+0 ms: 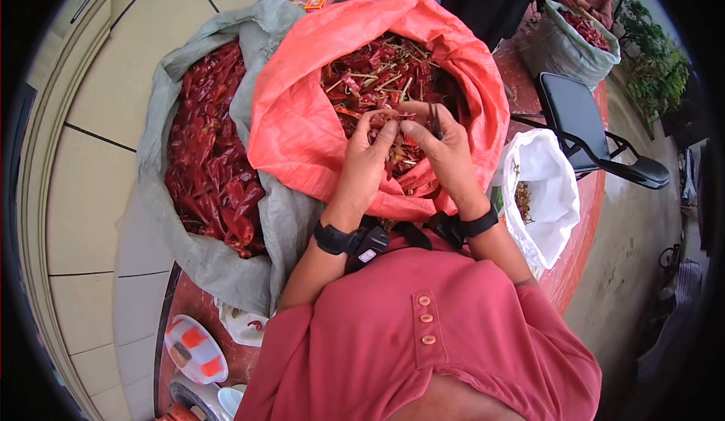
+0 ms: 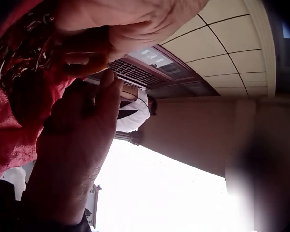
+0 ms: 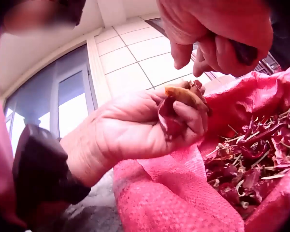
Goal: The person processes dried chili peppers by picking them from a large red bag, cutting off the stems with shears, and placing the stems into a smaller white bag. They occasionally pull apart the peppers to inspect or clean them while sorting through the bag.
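My left hand pinches dried red chili pods between thumb and fingers, with a yellowish piece among them. Close beside it, my right hand has its thumb and fingertips near the pods. A small dark object is tucked in the right hand's curled fingers; its kind I cannot tell. Both hands are over the mouth of a coral-red woven sack, which holds dried chilies mixed with pale stems.
To the left stands a grey-green sack full of dark red chilies. A white bag with some stems inside is at right, near a black folding chair. Another chili sack stands behind. A patterned plate lies lower left.
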### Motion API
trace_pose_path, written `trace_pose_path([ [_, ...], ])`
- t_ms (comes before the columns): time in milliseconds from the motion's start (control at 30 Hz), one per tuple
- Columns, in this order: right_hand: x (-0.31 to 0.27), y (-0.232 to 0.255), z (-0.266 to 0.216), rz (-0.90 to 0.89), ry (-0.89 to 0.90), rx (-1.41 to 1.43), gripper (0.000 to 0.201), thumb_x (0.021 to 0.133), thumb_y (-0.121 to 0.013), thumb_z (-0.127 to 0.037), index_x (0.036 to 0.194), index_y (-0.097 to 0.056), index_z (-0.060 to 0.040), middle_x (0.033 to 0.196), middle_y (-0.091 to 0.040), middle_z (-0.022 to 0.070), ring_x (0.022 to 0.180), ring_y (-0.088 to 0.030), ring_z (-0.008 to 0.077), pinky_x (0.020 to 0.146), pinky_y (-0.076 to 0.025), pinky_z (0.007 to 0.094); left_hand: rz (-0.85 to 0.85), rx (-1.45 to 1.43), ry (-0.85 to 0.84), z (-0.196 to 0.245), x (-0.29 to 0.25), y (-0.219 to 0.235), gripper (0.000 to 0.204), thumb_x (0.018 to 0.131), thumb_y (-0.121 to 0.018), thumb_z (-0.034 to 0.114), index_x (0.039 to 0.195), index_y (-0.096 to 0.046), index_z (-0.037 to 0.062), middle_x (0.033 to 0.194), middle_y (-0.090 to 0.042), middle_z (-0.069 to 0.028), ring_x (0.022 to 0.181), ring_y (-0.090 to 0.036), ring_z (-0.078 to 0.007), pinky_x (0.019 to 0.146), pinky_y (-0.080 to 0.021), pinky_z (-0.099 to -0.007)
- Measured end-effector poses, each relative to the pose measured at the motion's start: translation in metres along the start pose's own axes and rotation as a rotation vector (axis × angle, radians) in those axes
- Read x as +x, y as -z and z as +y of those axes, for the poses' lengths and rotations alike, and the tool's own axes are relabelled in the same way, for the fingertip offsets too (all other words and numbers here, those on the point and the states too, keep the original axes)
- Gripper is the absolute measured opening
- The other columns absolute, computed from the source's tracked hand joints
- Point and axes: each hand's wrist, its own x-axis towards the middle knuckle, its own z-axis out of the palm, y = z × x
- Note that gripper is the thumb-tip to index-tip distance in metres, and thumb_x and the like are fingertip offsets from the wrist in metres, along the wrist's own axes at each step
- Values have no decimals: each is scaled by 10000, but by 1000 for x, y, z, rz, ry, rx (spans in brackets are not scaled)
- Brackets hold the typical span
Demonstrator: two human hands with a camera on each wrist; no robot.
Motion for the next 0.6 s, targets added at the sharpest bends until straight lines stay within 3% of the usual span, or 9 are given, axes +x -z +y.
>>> trace_pose_path([
  [33, 1, -2, -4, -12, -59, 59, 143, 854, -680, -74, 993, -692, -41, 844, -543, 42, 783, -544, 130, 711, -451, 264, -6, 153, -72, -1, -1, -1, 230, 967, -572, 185, 1175, -536, 94, 934, -590, -22, 787, -577, -117, 673, -479, -250],
  [133, 8, -1, 14, -52, 141, -108, 108, 836, -689, -43, 944, -696, -41, 841, -555, 46, 788, -556, 144, 705, -461, 267, -19, 614, -292, 1, -6, -6, 341, 956, -580, 166, 1265, -484, 58, 1027, -614, -81, 891, -618, -171, 749, -507, -281],
  [167, 6, 2, 16, -18, 157, -171, 93, 813, -696, -12, 903, -692, -37, 830, -565, 57, 779, -570, 164, 687, -469, 274, -11, 638, -284, 5, -10, -10, 417, 905, -590, 91, 1290, -442, 29, 1181, -578, -198, 1081, -585, -377, 892, -472, -425],
  [267, 4, 4, 12, -9, 286, -304, 104, 803, -696, -2, 902, -684, -30, 825, -577, 68, 761, -583, 177, 672, -474, 276, 15, 882, -582, -3, -9, -6, 377, 909, -586, 109, 1257, -463, 34, 1129, -596, -208, 1029, -589, -391, 850, -482, -440],
  [367, 2, 4, 2, 33, 419, -426, 111, 794, -691, 19, 894, -682, -28, 807, -588, 78, 724, -589, 195, 657, -479, 280, 5, 1032, -348, 1, -11, -6, 304, 916, -574, 135, 1190, -504, 25, 1042, -618, -222, 956, -597, -405, 800, -486, -458],
  [467, 0, 4, -2, 48, 348, -386, 83, 833, -673, -3, 916, -667, -10, 791, -598, 48, 726, -590, 166, 648, -479, 265, -41, 903, -398, -3, -12, -7, 227, 928, -553, 147, 1103, -539, 2, 958, -627, -232, 885, -602, -416, 740, -488, -455],
  [600, -3, 3, -15, 47, -252, 238, 101, 901, -646, -114, 931, -648, -17, 741, -586, 2, 587, -500, 81, 509, -381, 217, -151, 818, -358, 4, -11, -5, 234, 937, -545, 133, 1127, -552, -3, 923, -625, -228, 837, -625, -389, 711, -496, -418],
])
